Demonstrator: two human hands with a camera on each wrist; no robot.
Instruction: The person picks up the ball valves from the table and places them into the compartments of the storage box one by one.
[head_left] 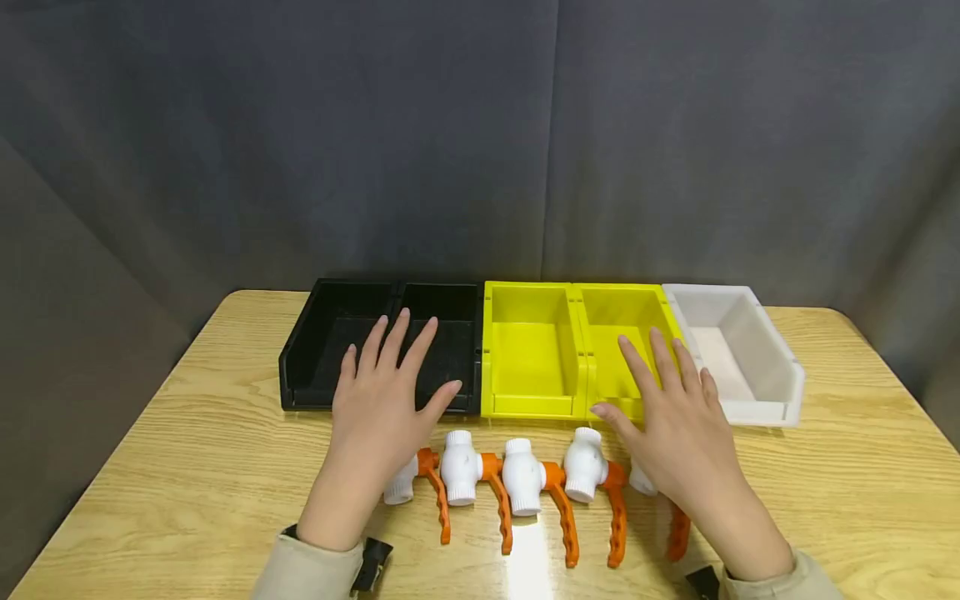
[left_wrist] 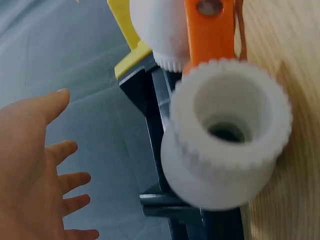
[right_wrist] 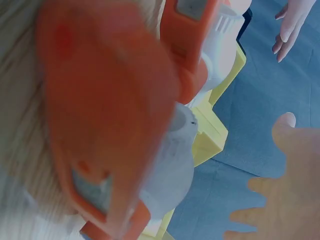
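Note:
Several white plastic ball valves with orange lever handles lie in a row along the table. My left hand [head_left: 384, 408] hovers with fingers spread, above the front of the black bins and the leftmost valve [head_left: 401, 487], which its wrist partly hides. In the left wrist view that valve's ribbed round end [left_wrist: 230, 115] faces the camera. My right hand [head_left: 681, 425], also spread, hovers over the rightmost valve, whose orange handle [head_left: 678, 533] shows below it. Between the hands lie a second valve [head_left: 460, 471], a third [head_left: 522, 479] and another [head_left: 584, 467]. Neither hand holds anything.
Behind the valves stands a row of bins: two black bins [head_left: 288, 367], two yellow bins [head_left: 532, 407] and a white bin [head_left: 787, 387]. They stand near the back of the wooden table [head_left: 187, 450]. A grey curtain [head_left: 420, 150] hangs behind it.

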